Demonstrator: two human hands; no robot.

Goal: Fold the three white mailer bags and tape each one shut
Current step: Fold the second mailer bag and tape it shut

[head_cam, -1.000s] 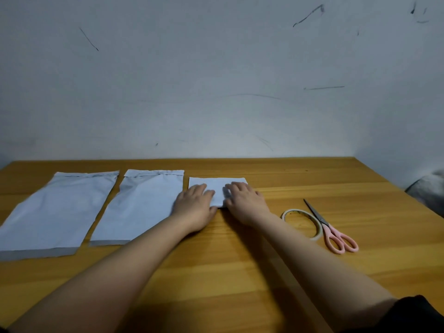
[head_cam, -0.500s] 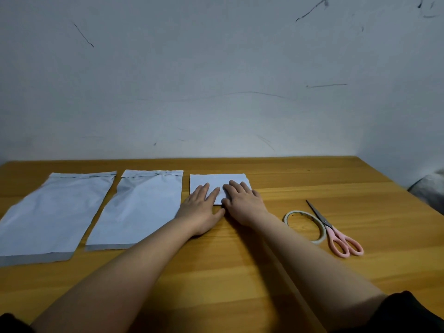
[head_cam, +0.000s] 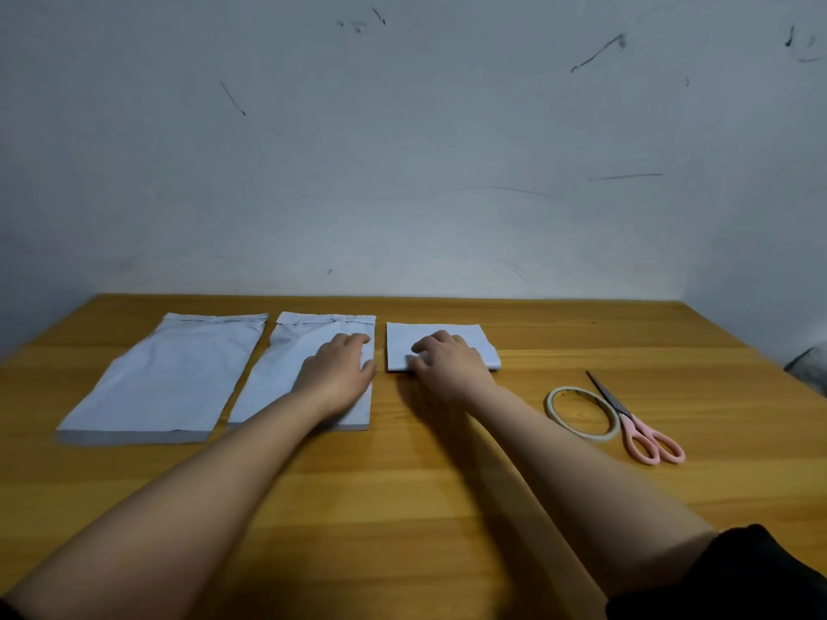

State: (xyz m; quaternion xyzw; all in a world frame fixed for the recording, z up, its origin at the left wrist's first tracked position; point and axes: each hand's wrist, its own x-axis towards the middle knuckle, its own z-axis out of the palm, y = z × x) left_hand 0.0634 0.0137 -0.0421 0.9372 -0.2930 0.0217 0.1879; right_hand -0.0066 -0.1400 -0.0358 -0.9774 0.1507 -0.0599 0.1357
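Three white mailer bags lie in a row on the wooden table (head_cam: 402,507). The left bag (head_cam: 165,378) and the middle bag (head_cam: 277,373) lie flat and unfolded. The right bag (head_cam: 402,346) is folded into a small rectangle. My left hand (head_cam: 338,373) rests flat on the right part of the middle bag. My right hand (head_cam: 447,362) presses on the folded bag with its fingers bent, fingertips at the bag's near left edge. A roll of clear tape (head_cam: 581,413) lies to the right of my right arm.
Pink-handled scissors (head_cam: 635,422) lie against the tape roll's right side, blades pointing away from me. A marked white wall stands right behind the table's far edge. A grey object (head_cam: 810,366) sits past the table's right edge.
My left hand has moved left, off the folded bag and onto the middle bag. My right hand stays on the folded bag, its fingers now more bent. The camera has tilted up a little.
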